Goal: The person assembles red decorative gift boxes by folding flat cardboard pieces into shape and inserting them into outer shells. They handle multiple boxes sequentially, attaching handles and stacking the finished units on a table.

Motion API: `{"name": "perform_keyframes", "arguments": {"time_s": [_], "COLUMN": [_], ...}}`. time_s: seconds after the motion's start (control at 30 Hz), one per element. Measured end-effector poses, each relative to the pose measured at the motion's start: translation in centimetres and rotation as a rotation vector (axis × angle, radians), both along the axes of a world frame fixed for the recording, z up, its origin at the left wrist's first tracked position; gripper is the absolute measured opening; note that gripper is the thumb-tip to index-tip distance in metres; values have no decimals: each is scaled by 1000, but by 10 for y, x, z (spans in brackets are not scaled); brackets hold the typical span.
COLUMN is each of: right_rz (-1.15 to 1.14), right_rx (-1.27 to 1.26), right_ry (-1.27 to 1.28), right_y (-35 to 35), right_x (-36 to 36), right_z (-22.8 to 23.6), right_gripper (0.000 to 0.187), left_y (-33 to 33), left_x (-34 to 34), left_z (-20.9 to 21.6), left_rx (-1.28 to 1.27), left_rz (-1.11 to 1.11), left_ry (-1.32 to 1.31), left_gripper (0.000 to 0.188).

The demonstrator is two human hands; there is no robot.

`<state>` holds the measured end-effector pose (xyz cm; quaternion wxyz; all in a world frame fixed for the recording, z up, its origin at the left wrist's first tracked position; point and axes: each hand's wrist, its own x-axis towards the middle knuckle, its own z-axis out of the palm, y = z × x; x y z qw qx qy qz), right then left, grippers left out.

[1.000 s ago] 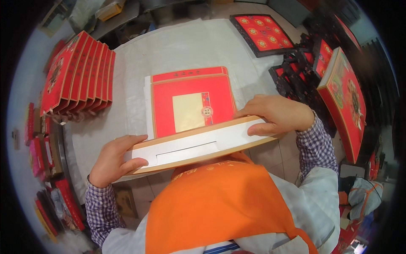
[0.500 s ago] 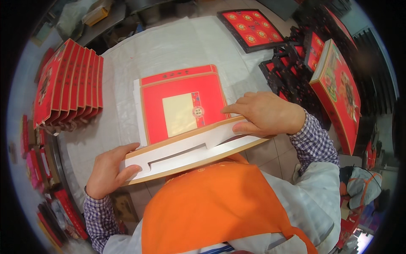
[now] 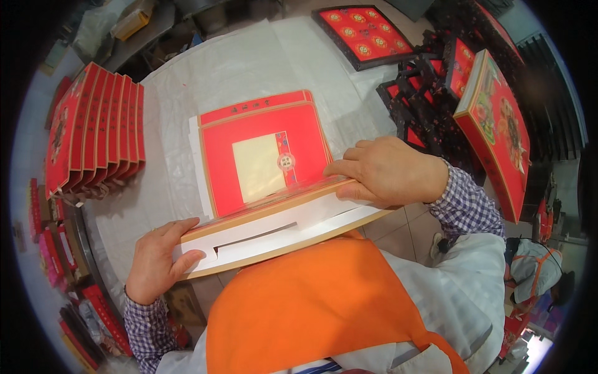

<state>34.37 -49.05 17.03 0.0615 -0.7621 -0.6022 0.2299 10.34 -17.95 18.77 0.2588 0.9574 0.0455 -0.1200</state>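
Observation:
A red and gold cardboard gift box (image 3: 268,240) lies at the table's near edge, its white inner flaps with a long slot facing me. My left hand (image 3: 156,257) grips its left end, thumb against the white flap and fingers on the far side. At the right end, my right hand (image 3: 389,171) holds it with the thumb on the near side and the fingers over the far edge. Just beyond the box, flat on the table, is a red panel (image 3: 268,112) with a pale yellow rectangle and a round emblem. A white edge shows along the panel's left side.
Several red boxes (image 3: 96,128) stand in a row at the left. A black-rimmed red tray (image 3: 364,37) with round emblems lies at the far right, beside a heap of similar trays (image 3: 417,93). Another red box (image 3: 498,131) leans upright at the right. White sheeting (image 3: 168,124) covers the table.
The upper edge of the box has come down toward me, so the gap between its white flaps looks narrower. Both hands keep their hold; the view has shifted slightly.

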Motion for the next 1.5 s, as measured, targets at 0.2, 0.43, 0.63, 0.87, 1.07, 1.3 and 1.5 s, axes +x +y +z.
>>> {"name": "perform_keyframes", "arguments": {"time_s": [0.2, 0.43, 0.63, 0.87, 1.07, 1.3, 1.5], "right_rz": [18, 160, 107, 110, 97, 74, 55], "right_rx": [62, 86, 107, 100, 164, 181, 155], "right_ry": [-284, -178, 206, -67, -300, -415, -485], "right_y": [-5, 2, 2, 0, -3, -6, -6], "right_x": [-12, -2, 7, -5, -17, -23, -26], "right_z": [-2, 12, 0, -3, 0, 2, 4], "right_gripper": [43, 40, 38, 41, 51, 56, 55], "left_y": [-3, 2, 1, 0, -5, -4, -6], "left_x": [3, -2, -2, -1, 1, -1, 2], "left_z": [1, 4, 2, -5, -5, -3, -2], "left_rx": [68, 48, 0, 48, 156, 84, 23], "left_rz": [9, 28, 15, 30, 37, 18, 19], "left_ry": [-10, 16, -17, -60, -55, -26, -27], "left_gripper": [49, 49, 47, 46, 46, 52, 62]}}
